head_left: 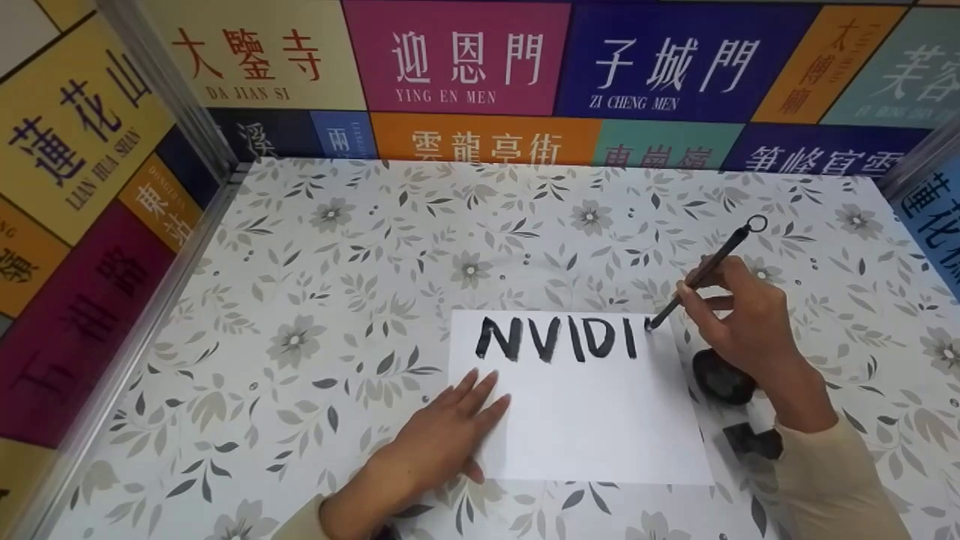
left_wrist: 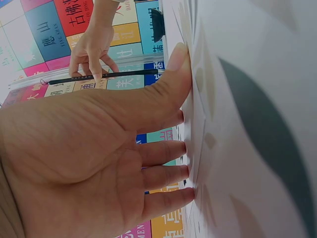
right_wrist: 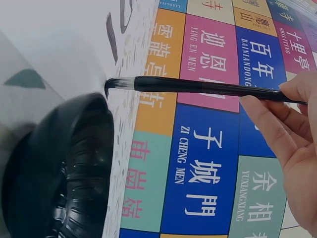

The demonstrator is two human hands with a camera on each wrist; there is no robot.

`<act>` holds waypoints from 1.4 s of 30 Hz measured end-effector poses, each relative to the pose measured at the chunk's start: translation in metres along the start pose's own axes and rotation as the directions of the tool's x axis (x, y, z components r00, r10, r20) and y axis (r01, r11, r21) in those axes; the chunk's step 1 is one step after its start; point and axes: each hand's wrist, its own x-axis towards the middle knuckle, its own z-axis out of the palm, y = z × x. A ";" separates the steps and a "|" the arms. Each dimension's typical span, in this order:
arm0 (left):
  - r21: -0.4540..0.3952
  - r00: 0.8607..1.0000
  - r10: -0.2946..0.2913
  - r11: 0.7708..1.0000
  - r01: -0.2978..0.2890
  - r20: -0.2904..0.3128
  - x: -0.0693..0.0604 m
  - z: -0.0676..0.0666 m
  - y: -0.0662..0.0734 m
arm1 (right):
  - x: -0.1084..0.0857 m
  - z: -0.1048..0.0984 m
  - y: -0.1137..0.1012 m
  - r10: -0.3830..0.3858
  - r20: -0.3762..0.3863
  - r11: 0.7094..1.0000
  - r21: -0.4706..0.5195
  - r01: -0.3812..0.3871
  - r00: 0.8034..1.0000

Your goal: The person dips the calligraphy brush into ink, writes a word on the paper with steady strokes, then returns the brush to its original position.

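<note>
My right hand (head_left: 746,319) pinches a black calligraphy brush (head_left: 705,270) by its shaft, tilted, with a loop at its top end. In the right wrist view the brush's dark bristle tip (right_wrist: 119,83) touches the white paper. Bold black letters (head_left: 559,340) reading NVIDI run along the paper's upper part, and the brush tip meets a short stroke right of the last one. The sheet of paper (head_left: 600,420) lies flat on the table. My left hand (head_left: 442,431) rests with fingers straight on the paper's left edge. Beside my right hand sits a black ink bowl (head_left: 721,379).
A small black object (head_left: 752,441) lies below the bowl, partly behind my right sleeve (head_left: 832,472). The floral tabletop (head_left: 390,240) runs back to upright panels (head_left: 457,60) with coloured blocks of Chinese lettering. Another such panel (head_left: 82,225) stands along the left side.
</note>
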 end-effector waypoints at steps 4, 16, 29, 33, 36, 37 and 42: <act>-0.006 1.000 -0.001 1.000 0.001 0.003 0.000 0.000 -0.001 | 0.000 0.001 -0.001 0.022 0.004 1.000 -0.001 -0.022 1.000; -0.019 1.000 -0.011 1.000 0.012 0.023 0.001 -0.001 -0.001 | 0.003 -0.002 -0.012 0.018 0.081 1.000 0.017 -0.020 0.997; -0.011 0.999 -0.013 1.000 0.013 0.039 0.002 0.000 -0.001 | 0.002 0.001 -0.020 -0.005 0.103 0.996 0.090 -0.004 0.995; 0.008 0.999 -0.008 1.000 0.008 0.032 0.001 0.000 -0.001 | 0.004 -0.003 -0.022 0.004 0.089 0.998 0.066 -0.010 0.996; 0.004 0.999 -0.009 1.000 0.009 0.036 0.001 0.000 -0.001 | 0.006 -0.011 -0.021 0.019 0.060 0.999 0.035 -0.021 0.998; 0.002 0.999 -0.008 1.000 0.008 0.036 0.001 0.000 -0.001 | 0.007 -0.013 -0.020 0.025 0.045 0.999 0.030 -0.026 0.999; -0.001 1.000 -0.004 1.000 0.004 0.026 0.001 0.001 -0.001 | 0.008 -0.023 -0.013 0.059 0.010 0.998 -0.002 -0.059 0.998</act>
